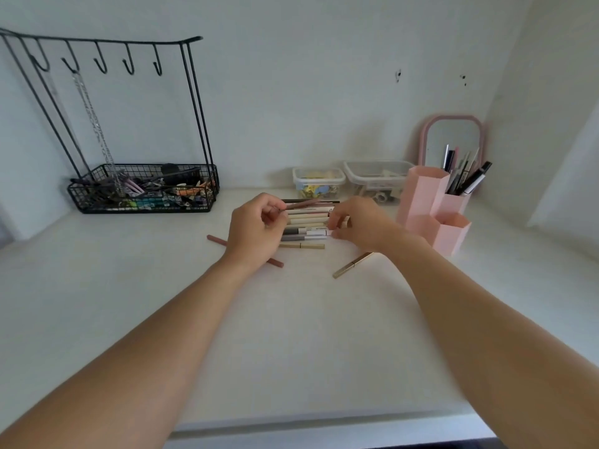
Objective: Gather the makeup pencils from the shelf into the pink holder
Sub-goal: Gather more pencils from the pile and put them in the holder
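Two hands, my left hand [256,229] pinching a mauve pencil [303,204], right hand [359,223] fingers curled over the pencils [308,223]; strays may roll off the shelf [291,335].

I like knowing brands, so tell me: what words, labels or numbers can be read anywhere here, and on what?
None can be read.
Makeup pencils between the left hand and right hand: dark print on the pale barrels, too blurred to read.
Clear boxes: faint marks on the front, too small.
Pink holder: no text shows.
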A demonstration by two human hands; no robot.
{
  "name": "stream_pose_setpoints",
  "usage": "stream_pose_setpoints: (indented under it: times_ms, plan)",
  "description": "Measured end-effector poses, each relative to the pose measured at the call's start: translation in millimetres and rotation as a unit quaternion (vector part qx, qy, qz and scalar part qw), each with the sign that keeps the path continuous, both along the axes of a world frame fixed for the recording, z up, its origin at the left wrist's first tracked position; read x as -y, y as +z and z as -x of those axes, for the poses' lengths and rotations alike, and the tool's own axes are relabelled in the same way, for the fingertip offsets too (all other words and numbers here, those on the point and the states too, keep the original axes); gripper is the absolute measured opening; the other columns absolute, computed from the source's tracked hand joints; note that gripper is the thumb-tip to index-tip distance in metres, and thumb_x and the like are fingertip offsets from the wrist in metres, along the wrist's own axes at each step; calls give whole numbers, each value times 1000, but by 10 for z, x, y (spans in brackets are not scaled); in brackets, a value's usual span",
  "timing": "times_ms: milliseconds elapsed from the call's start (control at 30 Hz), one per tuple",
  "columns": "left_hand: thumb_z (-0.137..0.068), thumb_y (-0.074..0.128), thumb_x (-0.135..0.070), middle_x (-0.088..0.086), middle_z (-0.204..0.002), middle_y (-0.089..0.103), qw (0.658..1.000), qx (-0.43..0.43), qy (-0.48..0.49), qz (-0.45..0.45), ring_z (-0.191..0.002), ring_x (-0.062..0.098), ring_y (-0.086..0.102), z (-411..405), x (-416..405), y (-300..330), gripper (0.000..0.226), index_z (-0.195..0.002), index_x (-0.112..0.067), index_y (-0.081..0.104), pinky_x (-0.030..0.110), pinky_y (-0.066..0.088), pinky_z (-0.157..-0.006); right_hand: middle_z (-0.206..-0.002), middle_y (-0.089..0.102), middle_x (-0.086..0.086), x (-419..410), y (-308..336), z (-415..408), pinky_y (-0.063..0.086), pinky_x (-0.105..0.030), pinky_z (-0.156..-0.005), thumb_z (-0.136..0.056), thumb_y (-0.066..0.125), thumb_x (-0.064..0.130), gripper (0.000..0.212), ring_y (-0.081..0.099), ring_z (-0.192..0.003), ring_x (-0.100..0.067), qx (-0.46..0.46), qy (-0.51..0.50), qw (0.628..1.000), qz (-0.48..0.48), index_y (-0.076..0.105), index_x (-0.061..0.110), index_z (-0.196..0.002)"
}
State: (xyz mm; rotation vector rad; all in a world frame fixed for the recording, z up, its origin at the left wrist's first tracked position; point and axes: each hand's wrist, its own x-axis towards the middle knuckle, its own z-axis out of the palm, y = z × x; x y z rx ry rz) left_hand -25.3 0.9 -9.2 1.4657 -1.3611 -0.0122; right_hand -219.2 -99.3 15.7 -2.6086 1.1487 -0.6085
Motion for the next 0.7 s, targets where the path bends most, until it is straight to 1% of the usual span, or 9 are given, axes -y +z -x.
stream_pose_setpoints:
  times_ms: [100, 200, 300, 367, 467, 533, 600, 633, 700]
  plan:
    - [-88, 70, -8, -2, -78, 70, 1000, 11, -3, 12, -74, 12, 64, 8, 7, -24, 10, -92, -17, 72, 13, 46, -67, -91, 70, 2, 8, 5, -9, 38, -14, -64, -80, 78, 15, 8, 54, -69, -1, -9, 11, 1000, 11, 76, 17, -87]
    - [-88, 69, -8, 0, -79, 70, 1000, 5, 0, 16, -76, 12, 64, 15, 5, -28, 9, -91, -15, 71, 12, 45, -68, -95, 69, 2, 9, -15, -17, 43, -21, -74, -83, 76, 19, 8, 63, -86, -13, -36, 10, 999, 16, 76, 17, -91]
    - [-88, 69, -9, -2, -80, 69, 1000, -18, 5, 3, -77, 11, 64, 34, -2, -1, 7, -90, -15, 71, 7, 42, -67, -92, 66, 3, -12, 13, -15, 40, -22, -73, -89, 69, 20, 9, 62, -87, -15, -33, 11, 999, 21, 74, 15, -95]
    - [-89, 70, -14, -4, -80, 68, 999, -48, 6, -13, -75, 7, 62, 73, 10, 50, 4, -92, -18, 71, 9, 42, -65, -87, 63, 4, -40, 73, -35, 39, -20, -66, -93, 64, 21, 11, 57, -76, -10, 29, 12, 999, 25, 70, 12, -95]
    - [-88, 74, -26, -6, -88, 68, 990, -125, -18, -63, -76, 8, 64, 149, 31, 175, 13, -99, -22, 70, 20, 47, -66, -74, 57, 5, -125, 148, -114, 38, -16, -57, -95, 61, 19, 13, 47, -58, -4, 201, 31, 978, -35, 66, 7, -96]
    - [-86, 76, -31, -6, -94, 70, 977, -166, -71, -109, -83, 11, 68, 204, 36, 276, 23, -106, -23, 67, 27, 54, -70, -70, 54, 3, -196, 164, -195, 40, -16, -56, -98, 58, 17, 15, 45, -54, -5, 317, 53, 939, -121, 64, 4, -96]
    - [-85, 76, -28, -3, -99, 75, 957, -202, -136, -159, -93, 15, 73, 276, 41, 365, 33, -115, -21, 63, 36, 60, -78, -67, 56, 3, -240, 149, -264, 42, -18, -54, -99, 55, 14, 14, 47, -54, -6, 400, 65, 893, -196, 62, 3, -96]
    - [-87, 73, -23, 0, -100, 77, 949, -208, -157, -178, -92, 17, 74, 305, 43, 400, 35, -119, -19, 61, 38, 61, -78, -66, 58, 3, -250, 135, -295, 43, -19, -54, -99, 55, 13, 14, 49, -54, -7, 430, 72, 871, -226, 62, 1, -97]
    - [-94, 61, -10, 5, -99, 76, 943, -203, -177, -195, -74, 18, 74, 356, 58, 440, 32, -125, -17, 57, 35, 62, -66, -67, 62, 0, -264, 110, -326, 46, -22, -56, -99, 56, 13, 18, 52, -55, -9, 466, 81, 840, -267, 62, -4, -101]
